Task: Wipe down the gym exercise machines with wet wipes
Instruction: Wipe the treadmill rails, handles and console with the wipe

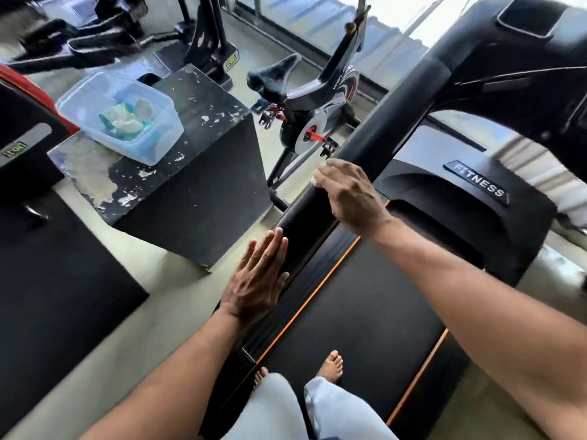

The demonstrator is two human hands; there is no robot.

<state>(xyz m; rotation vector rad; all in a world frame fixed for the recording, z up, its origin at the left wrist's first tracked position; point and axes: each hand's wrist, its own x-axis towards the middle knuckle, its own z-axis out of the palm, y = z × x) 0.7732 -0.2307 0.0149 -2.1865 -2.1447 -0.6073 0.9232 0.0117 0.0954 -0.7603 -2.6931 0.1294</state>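
We stand barefoot on the treadmill belt [355,312], near its rear end, facing the console. Our right hand [351,195] lies over the treadmill's left handrail [374,144], fingers curled around the padded bar and pressing a white wet wipe [318,178] against it; only a small edge of the wipe shows past the fingertips. Our left hand [259,281] rests lower on the same handrail, close to its rear end, fingers straight and flat against the side of the bar, holding nothing. To the left of the treadmill stands a worn black box [197,173]. On its top, at the far left corner, sits a clear plastic container [152,144] with crumpled wipes [127,120] inside. Beyond the box is 1 exercise bike [305,100].
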